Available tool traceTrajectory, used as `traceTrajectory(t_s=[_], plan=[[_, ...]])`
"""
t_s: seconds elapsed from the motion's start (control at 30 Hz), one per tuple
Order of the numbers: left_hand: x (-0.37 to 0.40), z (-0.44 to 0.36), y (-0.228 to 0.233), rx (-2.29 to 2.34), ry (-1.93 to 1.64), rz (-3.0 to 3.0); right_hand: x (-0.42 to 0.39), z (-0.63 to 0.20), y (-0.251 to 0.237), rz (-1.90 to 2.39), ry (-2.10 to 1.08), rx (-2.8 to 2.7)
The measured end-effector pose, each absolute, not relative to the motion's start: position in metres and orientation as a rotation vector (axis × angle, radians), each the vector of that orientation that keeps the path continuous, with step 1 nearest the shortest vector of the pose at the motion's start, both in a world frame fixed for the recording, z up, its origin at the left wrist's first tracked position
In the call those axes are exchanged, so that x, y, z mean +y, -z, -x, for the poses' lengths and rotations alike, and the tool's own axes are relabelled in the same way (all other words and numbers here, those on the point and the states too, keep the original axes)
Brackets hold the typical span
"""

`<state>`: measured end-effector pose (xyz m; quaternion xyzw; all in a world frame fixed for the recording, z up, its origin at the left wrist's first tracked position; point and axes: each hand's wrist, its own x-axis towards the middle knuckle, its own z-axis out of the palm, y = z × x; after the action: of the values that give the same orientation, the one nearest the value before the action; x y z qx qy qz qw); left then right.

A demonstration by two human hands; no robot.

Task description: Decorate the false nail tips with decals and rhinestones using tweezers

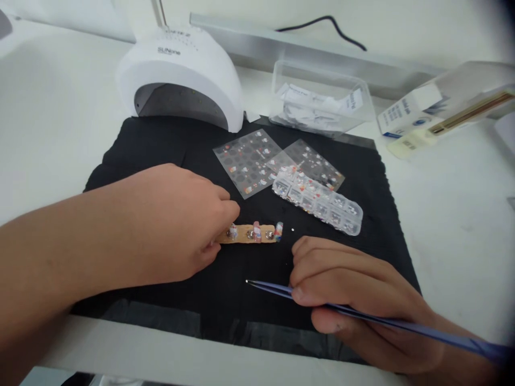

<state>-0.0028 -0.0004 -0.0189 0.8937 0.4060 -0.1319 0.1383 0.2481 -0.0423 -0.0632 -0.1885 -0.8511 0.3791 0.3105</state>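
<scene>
My left hand (177, 225) is closed around the left end of a wooden nail display stand (241, 235), which lies on a black mat (161, 300). Several decorated false nails (257, 231) stick up along its visible part; the rest is hidden under the fingers. Lower right, my right hand (354, 289) grips blue tweezers (277, 289) between thumb and fingers. A tiny white speck, perhaps a gem, sits at the tweezer tips, apart from the stand. Another small white bead (292, 229) lies on the mat just right of the stand.
Behind the stand are two sticker sheets (245, 166), overlapped by a clear compartment case (338, 214) of small gems. A white nail lamp (181, 69) stands at the back left. A clear plastic box (322, 102) with packets and a white carton (410, 110) stand at the back right.
</scene>
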Motion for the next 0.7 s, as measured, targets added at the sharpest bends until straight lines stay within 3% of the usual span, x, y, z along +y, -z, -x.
traceTrajectory(t_s=[0.3, 0.7], plan=[[-0.003, 0.004, 0.018, 1.048, 0.341, -2.62, -0.041, -0.257, 0.056, 0.531, -0.994, -2.012], [-0.005, 0.005, 0.02, 0.918, 0.036, -2.694, -0.033, -0.257, 0.061, 0.515, -0.869, -2.008]])
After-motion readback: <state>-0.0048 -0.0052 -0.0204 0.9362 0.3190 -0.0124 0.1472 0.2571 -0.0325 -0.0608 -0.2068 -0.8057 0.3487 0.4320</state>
